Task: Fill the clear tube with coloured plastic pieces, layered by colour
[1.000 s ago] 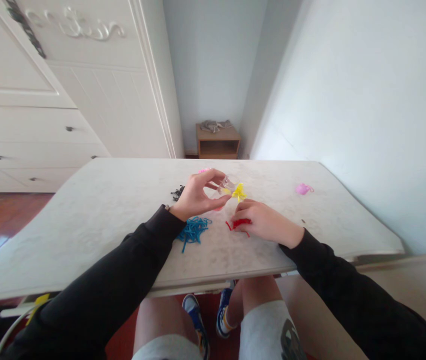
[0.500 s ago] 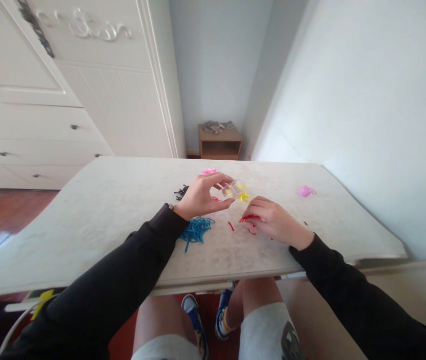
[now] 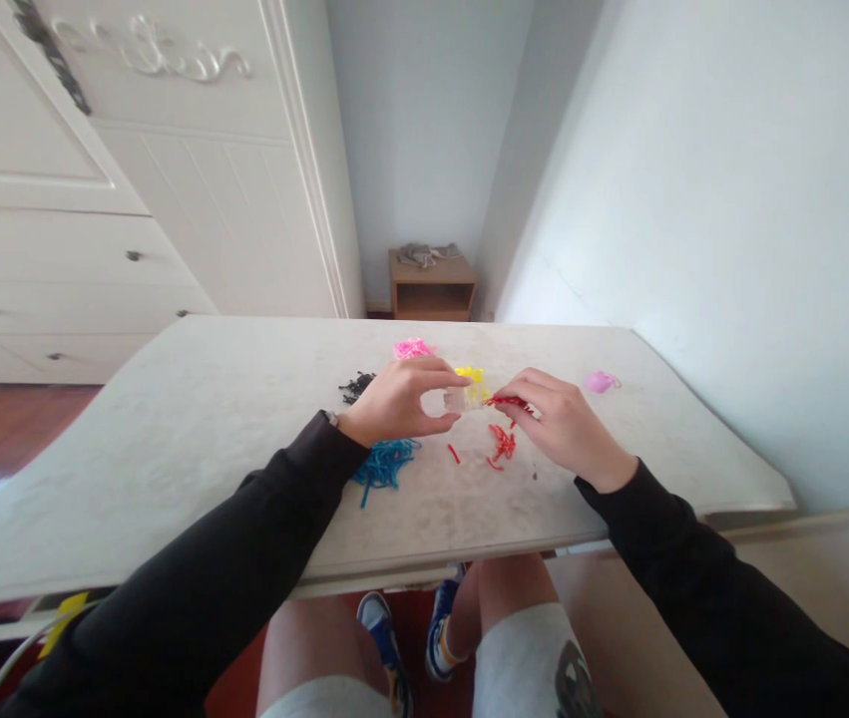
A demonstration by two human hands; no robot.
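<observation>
My left hand [image 3: 396, 401] pinches a small clear container [image 3: 457, 399] just above the white table [image 3: 170, 459], thumb and fingers closed round it. My right hand [image 3: 559, 424] is lifted beside it and pinches a thin red strand [image 3: 505, 402] at the container's mouth. More red strands [image 3: 500, 445] lie loose on the table under my right hand. A blue pile of strands [image 3: 385, 463] sits by my left wrist. A yellow pile [image 3: 471, 376] lies right behind the container.
A pink pile [image 3: 413, 348] and a black pile [image 3: 355, 385] lie further back on the table. A small pink object [image 3: 601, 381] rests at the far right. White drawers [image 3: 57, 289] stand to the left, a small wooden shelf unit [image 3: 430, 283] at the back wall.
My right hand has risen from the red strands on the table and brought one strand to the container. My left hand has lowered the container slightly.
</observation>
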